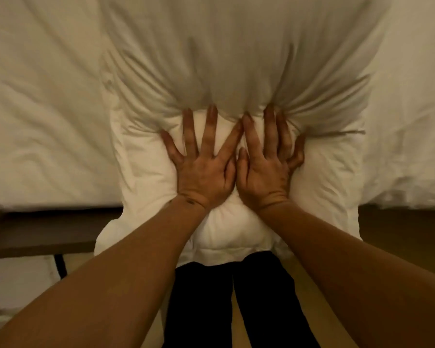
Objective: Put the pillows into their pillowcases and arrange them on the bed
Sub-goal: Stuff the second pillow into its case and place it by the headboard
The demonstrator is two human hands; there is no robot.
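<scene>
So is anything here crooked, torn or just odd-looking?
Nothing torn or spilled. The pillow is only partly inside the pillowcase; its near end sticks out and hangs over the bed edge. The case bunches into folds where the left hand and right hand press flat, which fits mid-stuffing.

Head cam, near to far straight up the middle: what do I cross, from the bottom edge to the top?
Dark trousers → bare end of the pillow hanging off the bed's edge → left hand and right hand pressed flat side by side on it → bunched mouth of the pillowcase → bed sheet either side.
</scene>
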